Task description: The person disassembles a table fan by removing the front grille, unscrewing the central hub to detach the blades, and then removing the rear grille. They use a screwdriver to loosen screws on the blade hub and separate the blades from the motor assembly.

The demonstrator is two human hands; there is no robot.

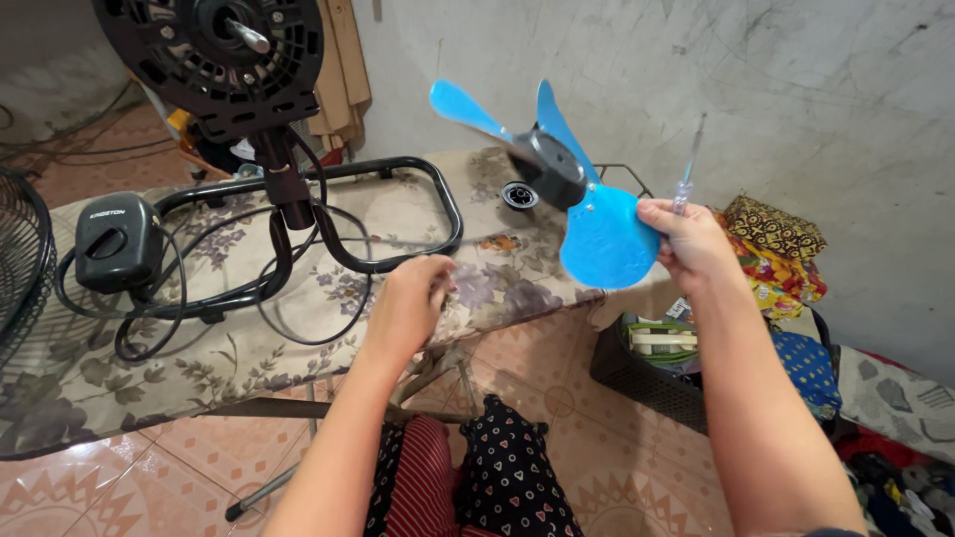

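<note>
So the biggest thing here is the ironing board [90, 368] with the floral cover, running from 9 o'clock toward the centre. On it sits a stripped-down fan: the black tubular base [438, 199], the control box [114, 244] at about 9 o'clock with cord looped round it, and the motor housing [214, 45] up at 11 o'clock with its bare shaft sticking out. No blade, no front guard on it. A wire guard [20, 259] pokes in at the far 9 o'clock edge, mostly cut off.

The blue fan blade [597, 234] is already off the motor and up in the air around 1 o'clock, pinched at the edge of one wing by the right hand [691, 244]. That same hand also has a thin clear-handled screwdriver [686, 174] tucked in its grip. The blade's a bit motion-blurred. A small round black cap [518, 195] lies on the board just behind the blade, looks like the blade's retaining nut, but it's too small to be sure.

Left hand [408, 303] rests near the board's front edge at 6 o'clock, fingers curled in. Can't tell if it's holding anything.

Judging from that, teardown's mostly done.
</note>
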